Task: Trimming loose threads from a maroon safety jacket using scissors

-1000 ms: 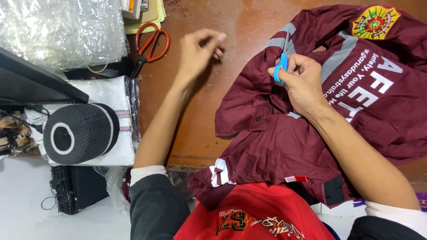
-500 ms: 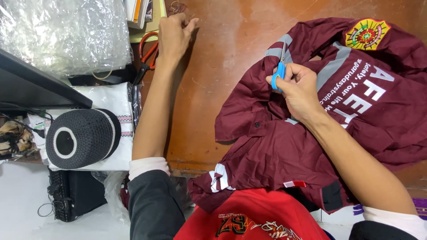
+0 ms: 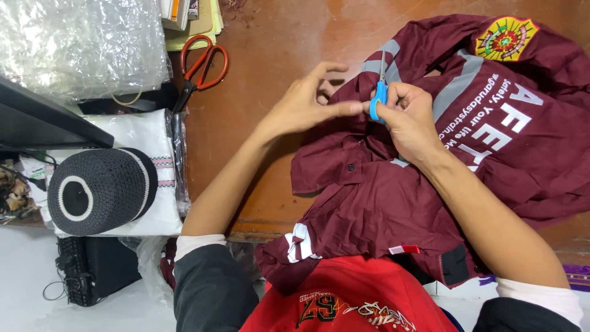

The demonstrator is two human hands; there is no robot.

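**Maroon cloth, blue snips, two hands meeting at the fold**

Maroon work shirt [image 3: 393,203] lies bunched on the brown wooden table [image 3: 264,92], spreading from the table's near edge toward two o'clock, with grey reflective stripes and a round embroidered patch [image 3: 506,38] at its far corner. The right hand [image 3: 409,120] rests on the bunched cloth, fingers curled shut around a small blue-handled thread snipper [image 3: 378,98]. The snipper's long axis runs nearly straight toward twelve o'clock, its metal tip on a grey stripe [image 3: 376,65] of the shirt. The left hand [image 3: 304,104] comes in from nine o'clock of the snipper, loosely open and gripping nothing; its index finger stretches toward three o'clock, the tip at or just beside the blue handle, too close to tell contact. The other fingers fan up toward one o'clock over a fold of shirt. Orange-handled scissors [image 3: 203,61] lie well apart, at ten o'clock of the left hand, near a bubble-wrap bundle [image 3: 80,43].
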